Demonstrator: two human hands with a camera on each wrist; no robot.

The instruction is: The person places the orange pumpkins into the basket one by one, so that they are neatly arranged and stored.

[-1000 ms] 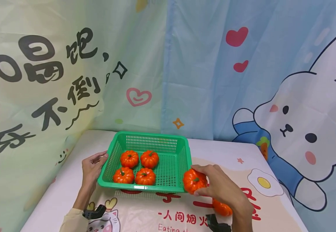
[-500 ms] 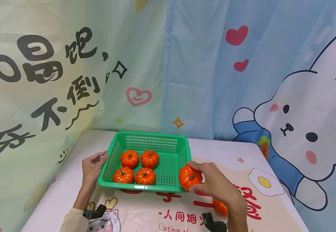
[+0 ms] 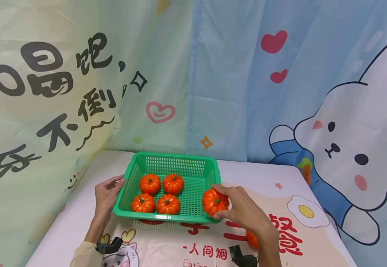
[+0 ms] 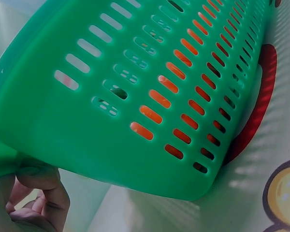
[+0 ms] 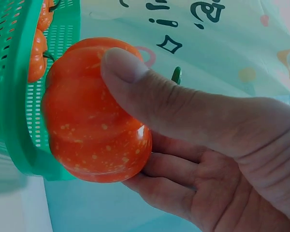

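Low in the head view, right of centre, a loose pumpkin [image 3: 251, 239] lay on the printed tablecloth [image 3: 280, 193], half hidden behind the right wrist. Just above it the right hand [image 3: 243, 211] gripped another small pumpkin [image 3: 214, 201] sideways, thumb across its ribbed top and fingers curled beneath, right at the near right corner of the basket [image 3: 166, 218], seemingly to clear the rim. In the right wrist view that pumpkin [image 5: 94, 111] looked glossy, hard and speckled orange, with a green stem, and it overlapped the basket's edge [image 5: 17, 121].

At lower left, the left hand [image 3: 106, 194] clasped the basket's left rim, fingers curled under it, apparently steadying the light plastic. The basket was green, rectangular, with slotted walls [image 4: 150, 96]. Four pumpkins [image 3: 149, 184] sat in a square on its left half, leaving the right half free.

Behind, in the upper frame, hung soft curtains [image 3: 233, 85] printed with hearts and a rabbit.
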